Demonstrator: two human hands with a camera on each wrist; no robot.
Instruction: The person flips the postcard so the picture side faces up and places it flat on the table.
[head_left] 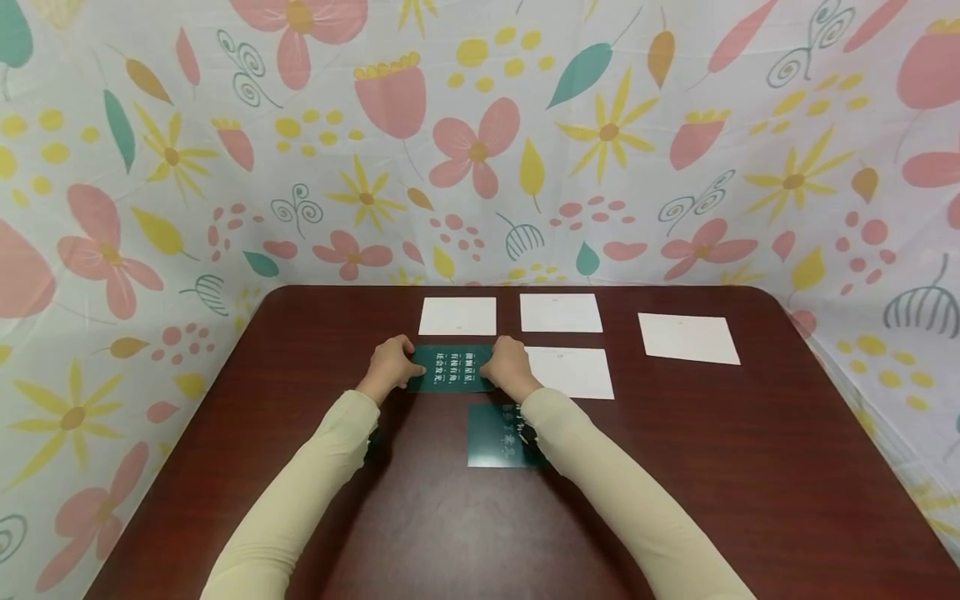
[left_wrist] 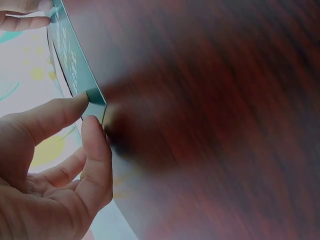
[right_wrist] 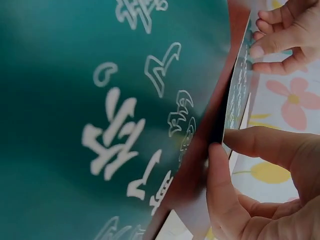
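A dark green card point(head_left: 442, 368) with white Chinese characters is held by both hands just above the table. My left hand point(head_left: 390, 367) pinches its left end between thumb and index finger, which the left wrist view shows at the card's corner point(left_wrist: 97, 102). At the opposite end, my right hand point(head_left: 510, 367) pinches it the same way, thumb on the printed face. Nearer to me, a second green card point(head_left: 491, 437) with white lettering lies on the table, partly hidden under my right sleeve; its lettering fills much of the right wrist view point(right_wrist: 100, 125).
White cards lie face down at the back: one point(head_left: 457, 317) behind the held card, another point(head_left: 561, 313) to its right, a third point(head_left: 573, 373) beside my right hand and one point(head_left: 690, 339) farther right. The brown table point(head_left: 750, 467) meets a flowered cloth point(head_left: 480, 150) behind.
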